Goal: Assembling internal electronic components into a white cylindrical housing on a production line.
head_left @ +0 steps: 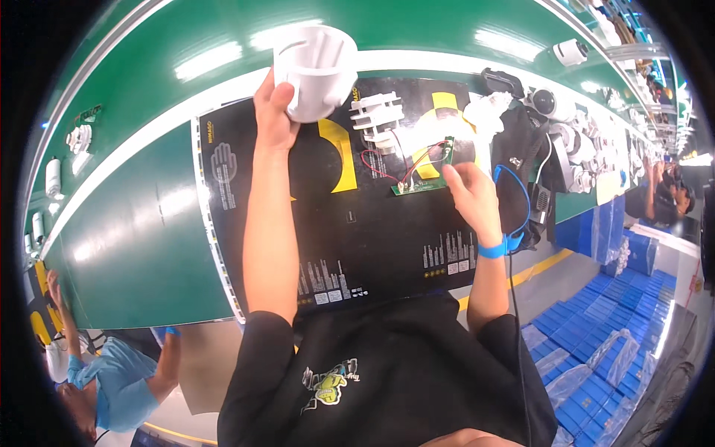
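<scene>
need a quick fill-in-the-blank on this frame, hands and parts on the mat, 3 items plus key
1. The left hand holds a white plastic ____ above the black mat.
2. The right hand touches a ____ circuit board with red and black wires.
3. The wrist strap on the right wrist is ____.

Missing words: housing; green; blue

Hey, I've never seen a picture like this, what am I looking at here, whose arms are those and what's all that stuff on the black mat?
A camera worn on a person's head looks down at their own arms; its fisheye lens bends the edges. The left hand holds up a white plastic cup-shaped housing. The right hand, with a blue wrist strap, touches a green circuit board with red and black wires. Both are above a black mat on a green conveyor belt. A white finned part lies nearby.
</scene>
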Action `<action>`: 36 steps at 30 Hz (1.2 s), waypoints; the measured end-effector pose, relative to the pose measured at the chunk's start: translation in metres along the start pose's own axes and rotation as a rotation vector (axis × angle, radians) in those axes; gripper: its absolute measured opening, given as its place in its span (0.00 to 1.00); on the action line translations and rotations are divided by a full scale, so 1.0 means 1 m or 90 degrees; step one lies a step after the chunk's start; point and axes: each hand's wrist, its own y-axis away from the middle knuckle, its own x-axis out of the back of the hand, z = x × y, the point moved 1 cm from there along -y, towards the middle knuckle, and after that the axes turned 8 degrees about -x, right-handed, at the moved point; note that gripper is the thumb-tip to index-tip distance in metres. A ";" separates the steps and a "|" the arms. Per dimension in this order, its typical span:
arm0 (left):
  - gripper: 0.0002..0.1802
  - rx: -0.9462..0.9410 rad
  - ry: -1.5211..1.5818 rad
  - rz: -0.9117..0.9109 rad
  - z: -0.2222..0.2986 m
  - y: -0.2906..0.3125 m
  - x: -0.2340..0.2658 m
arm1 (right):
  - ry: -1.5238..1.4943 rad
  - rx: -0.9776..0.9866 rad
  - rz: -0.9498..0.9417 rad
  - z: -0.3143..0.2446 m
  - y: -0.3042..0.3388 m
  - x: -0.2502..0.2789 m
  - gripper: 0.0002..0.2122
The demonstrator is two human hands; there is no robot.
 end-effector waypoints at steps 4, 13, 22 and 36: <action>0.45 0.114 0.146 -0.186 -0.004 0.005 0.025 | 0.259 0.154 0.049 -0.002 -0.013 -0.005 0.11; 0.43 0.006 0.115 -0.291 0.016 0.019 0.015 | -0.614 0.137 -0.170 0.016 -0.017 0.069 0.03; 0.47 0.338 -0.013 -0.362 0.042 0.027 0.005 | -0.250 0.333 -0.041 -0.070 0.050 0.068 0.11; 0.51 -0.233 -0.709 -0.253 0.024 0.038 -0.042 | -0.373 0.156 -0.101 -0.049 0.036 0.006 0.08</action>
